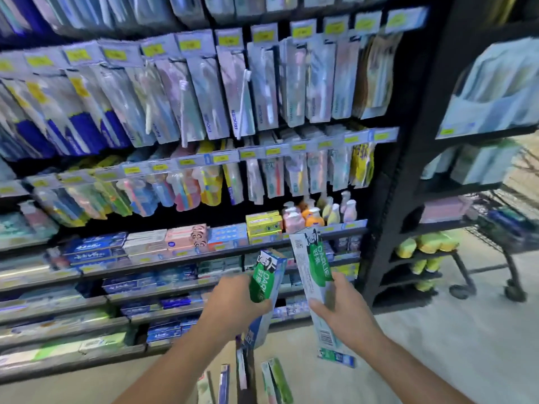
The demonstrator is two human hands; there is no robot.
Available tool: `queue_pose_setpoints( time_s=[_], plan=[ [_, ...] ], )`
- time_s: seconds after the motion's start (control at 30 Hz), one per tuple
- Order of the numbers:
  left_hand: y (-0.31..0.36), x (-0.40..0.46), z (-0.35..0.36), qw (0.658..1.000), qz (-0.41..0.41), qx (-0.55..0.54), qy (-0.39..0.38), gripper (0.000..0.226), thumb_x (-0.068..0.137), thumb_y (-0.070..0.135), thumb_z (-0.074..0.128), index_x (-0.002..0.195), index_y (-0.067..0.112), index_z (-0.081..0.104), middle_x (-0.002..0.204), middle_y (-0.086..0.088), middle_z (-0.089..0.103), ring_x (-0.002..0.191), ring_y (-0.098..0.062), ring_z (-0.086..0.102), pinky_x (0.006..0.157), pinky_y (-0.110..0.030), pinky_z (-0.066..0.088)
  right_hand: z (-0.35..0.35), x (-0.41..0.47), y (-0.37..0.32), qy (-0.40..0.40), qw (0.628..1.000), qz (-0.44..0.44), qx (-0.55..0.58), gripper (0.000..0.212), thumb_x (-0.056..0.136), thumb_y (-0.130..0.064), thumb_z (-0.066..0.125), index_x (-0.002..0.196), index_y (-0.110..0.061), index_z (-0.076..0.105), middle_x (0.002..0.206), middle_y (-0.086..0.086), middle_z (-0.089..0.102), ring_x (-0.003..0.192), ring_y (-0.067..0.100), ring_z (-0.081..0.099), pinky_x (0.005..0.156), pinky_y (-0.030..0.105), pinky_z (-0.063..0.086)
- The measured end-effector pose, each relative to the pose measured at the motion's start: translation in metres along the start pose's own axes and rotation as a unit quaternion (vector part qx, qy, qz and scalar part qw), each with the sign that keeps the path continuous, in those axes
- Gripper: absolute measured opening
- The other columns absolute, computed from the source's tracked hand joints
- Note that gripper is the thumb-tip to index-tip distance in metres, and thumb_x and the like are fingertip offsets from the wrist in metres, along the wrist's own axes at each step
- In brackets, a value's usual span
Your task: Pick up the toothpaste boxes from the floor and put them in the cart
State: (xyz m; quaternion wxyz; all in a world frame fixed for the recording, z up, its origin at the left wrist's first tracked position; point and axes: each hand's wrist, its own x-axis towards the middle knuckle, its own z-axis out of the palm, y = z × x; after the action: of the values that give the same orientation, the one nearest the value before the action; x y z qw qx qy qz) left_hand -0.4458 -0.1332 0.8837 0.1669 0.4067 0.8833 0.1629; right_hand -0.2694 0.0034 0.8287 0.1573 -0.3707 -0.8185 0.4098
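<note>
More boxes (pixel 275 380) lie on floor (pixel 437 360). Left hand (pixel 233 304) grips one box (pixel 264 287), right hand (pixel 339 313) grips another (pixel 316 284), both lifted. Step: carrying. Next: turn right, drop into cart (pixel 501 228).

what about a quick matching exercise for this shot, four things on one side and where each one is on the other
Things:
1. toothpaste box with the barcode facing up
2. shorter green toothpaste box
3. cart
4. loose toothpaste boxes

Places:
A. on the floor at the bottom of the view
B. gripped in the left hand
C. far right, past the end of the shelving
D. gripped in the right hand

Pairs: 1-D, 2-B, 3-C, 4-A
</note>
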Motion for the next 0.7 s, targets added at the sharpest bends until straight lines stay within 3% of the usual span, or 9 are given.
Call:
queue_pose_setpoints(
  time_s=[0.33, 0.43, 0.6, 0.7],
  plan=[
    [0.141, 0.096, 0.066, 0.986, 0.126, 0.072, -0.083, 0.035, 0.082, 0.050, 0.067, 0.074, 0.021, 0.049, 0.067, 0.003, 0.055, 0.060, -0.013, 0.053, 0.050, -0.024, 0.037, -0.107, 0.029, 0.103, 0.109, 0.989, 0.095, 0.026, 0.041, 0.082, -0.041, 0.070, 0.113, -0.029, 0.046, 0.110, -0.011, 0.061, 0.101, 0.010, 0.060, 0.083, 0.034, 0.052],
    [0.182, 0.136, 0.088, 0.979, 0.163, 0.062, -0.107, 0.041, 0.081, 0.048, 0.070, 0.067, 0.020, 0.043, 0.060, 0.002, 0.050, 0.053, -0.014, 0.048, 0.052, -0.028, 0.037, -0.137, 0.038, 0.130, 0.139, 0.981, 0.131, 0.037, 0.040, 0.084, -0.039, 0.069, 0.115, -0.032, 0.044, 0.111, -0.012, 0.060, 0.101, 0.009, 0.060, 0.083, 0.034, 0.052],
    [0.265, 0.204, 0.111, 0.958, 0.258, 0.053, -0.116, 0.043, 0.077, 0.046, 0.072, 0.067, 0.015, 0.043, 0.061, -0.001, 0.051, 0.052, -0.014, 0.047, 0.046, -0.027, 0.030, -0.198, 0.054, 0.167, 0.203, 0.957, 0.204, 0.041, 0.043, 0.086, -0.038, 0.069, 0.119, -0.029, 0.042, 0.115, -0.009, 0.060, 0.100, 0.012, 0.061, 0.087, 0.039, 0.052],
    [0.321, 0.236, 0.128, 0.942, 0.307, 0.052, -0.126, 0.041, 0.074, 0.047, 0.073, 0.069, 0.015, 0.047, 0.064, 0.002, 0.052, 0.055, -0.011, 0.048, 0.044, -0.024, 0.027, -0.235, 0.058, 0.186, 0.257, 0.932, 0.251, 0.051, 0.045, 0.086, -0.035, 0.069, 0.122, -0.026, 0.042, 0.117, -0.008, 0.059, 0.100, 0.012, 0.061, 0.086, 0.034, 0.050]
  ],
)
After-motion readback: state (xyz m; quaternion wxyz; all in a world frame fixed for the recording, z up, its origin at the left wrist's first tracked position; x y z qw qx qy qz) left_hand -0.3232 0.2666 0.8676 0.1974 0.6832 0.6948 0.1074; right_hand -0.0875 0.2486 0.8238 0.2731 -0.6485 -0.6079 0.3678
